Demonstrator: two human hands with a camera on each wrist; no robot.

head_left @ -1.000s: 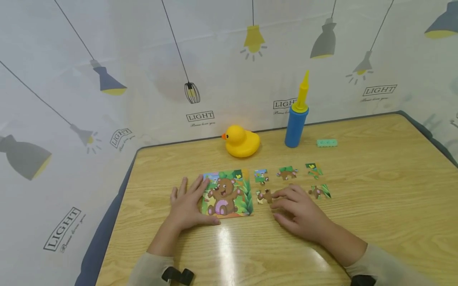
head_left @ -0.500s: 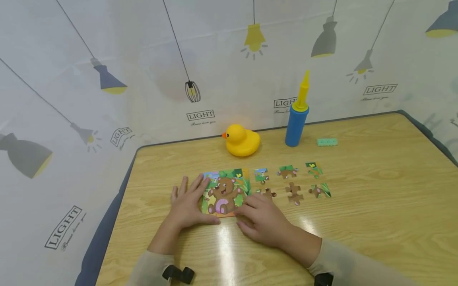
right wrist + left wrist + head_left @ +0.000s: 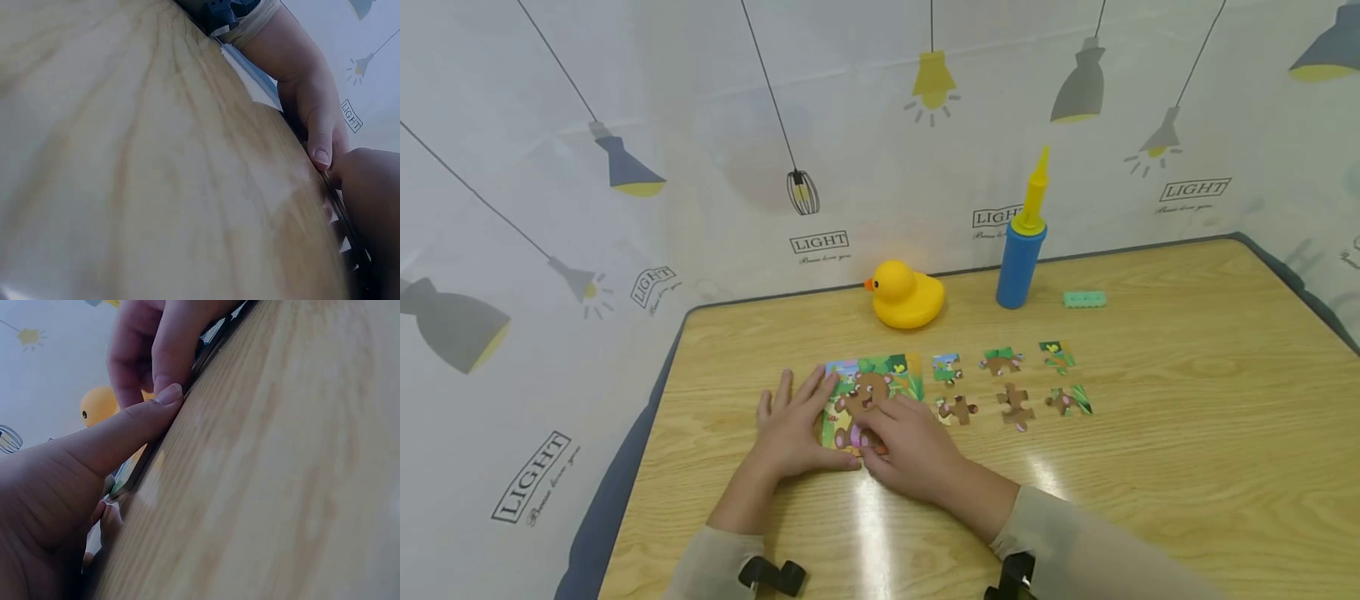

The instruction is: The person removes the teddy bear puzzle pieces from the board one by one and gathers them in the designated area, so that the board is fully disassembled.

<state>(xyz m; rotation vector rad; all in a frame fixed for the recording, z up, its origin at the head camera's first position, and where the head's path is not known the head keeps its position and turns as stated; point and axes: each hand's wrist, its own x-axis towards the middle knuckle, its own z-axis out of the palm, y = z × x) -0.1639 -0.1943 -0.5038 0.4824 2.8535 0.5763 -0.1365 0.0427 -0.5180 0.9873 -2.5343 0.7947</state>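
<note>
The bear jigsaw puzzle (image 3: 880,379) lies flat on the table in the head view, a colourful square with a brown bear. My left hand (image 3: 793,433) rests at its left side with fingers spread and the thumb along the front edge. Over the puzzle's lower part is my right hand (image 3: 913,450), fingers bent down and fingertips at the board near the left thumb. In the left wrist view the right fingers (image 3: 172,350) stand apart from one another, with no piece visible between them. Several loose puzzle pieces (image 3: 1017,407) lie in two rows right of the puzzle.
A yellow rubber duck (image 3: 908,296) sits behind the puzzle. To its right stands a blue hand pump (image 3: 1021,262) with a yellow nozzle. A mint-green toy block (image 3: 1084,299) lies farther right. A lamp-printed cloth (image 3: 700,167) hangs behind the table (image 3: 1187,375).
My right hand has moved left, from the loose pieces onto the puzzle's lower part, uncovering the bottom-row middle piece. The left hand has stayed in place.
</note>
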